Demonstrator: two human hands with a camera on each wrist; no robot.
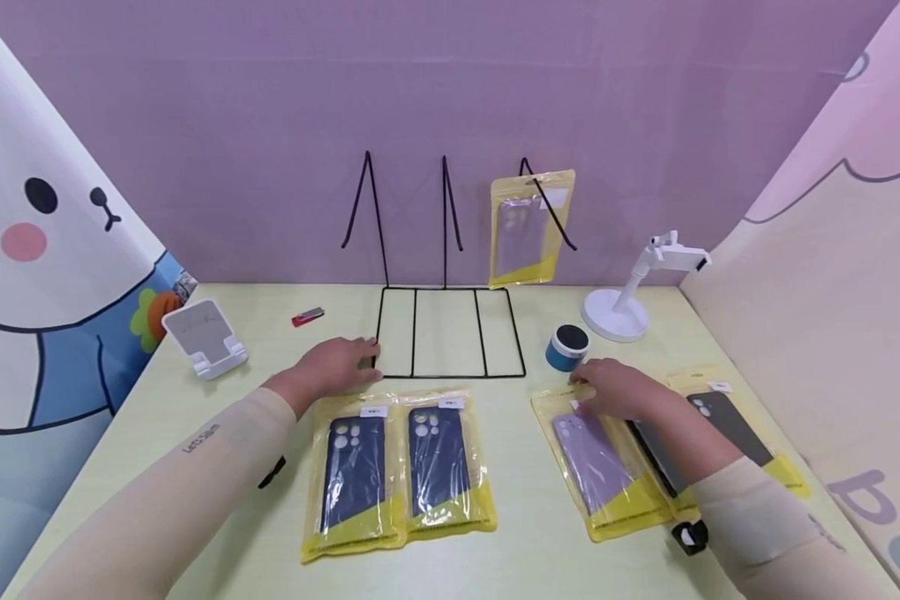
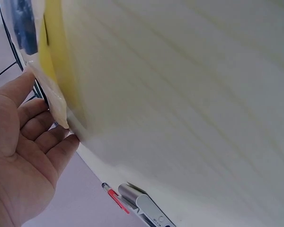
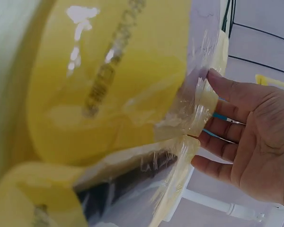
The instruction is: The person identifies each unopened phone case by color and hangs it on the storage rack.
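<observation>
My left hand is at the left front corner of a black wire rack, its fingertips right at the wire. Below that hand lie two bagged dark blue phone cases, side by side. In the left wrist view the thumb stands apart from the loosely bent fingers. Over the top of a bagged purple phone case is my right hand. Its thumb is right at the bag's top edge in the right wrist view, the other fingers spread apart.
Another bagged purple case hangs from the rack's right hook. Bagged black cases lie at right, partly behind my forearm. A blue jar, white phone stands and a red USB stick stand or lie around the rack.
</observation>
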